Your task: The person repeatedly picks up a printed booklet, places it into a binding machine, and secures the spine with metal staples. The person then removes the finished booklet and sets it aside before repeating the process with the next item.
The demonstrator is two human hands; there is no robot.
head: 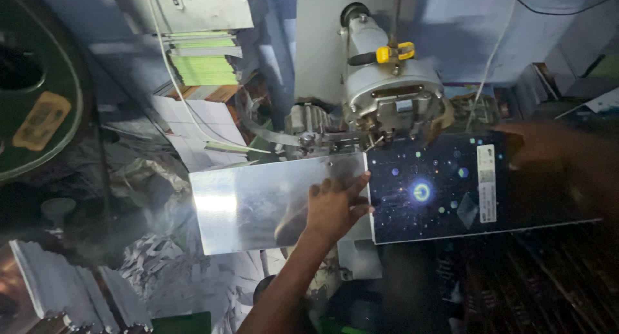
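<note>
Head view: left hand [335,205] presses flat on the dark starry cover [445,186] at centre frame, right hand [548,150] grips its far edge; the sheet sits under the stitching machine [387,95], stitching unfinished.

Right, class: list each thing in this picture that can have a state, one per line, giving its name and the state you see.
Dark cover: lying flat under the machine head, spine edge at the stitching point.
Shiny sheet: flat, beside the dark cover.
Left hand: open, fingers spread, pressing where sheet and cover meet.
Right hand: resting on the cover's far edge.
Machine: head over the cover.
Green paper stack: piled behind.
</note>
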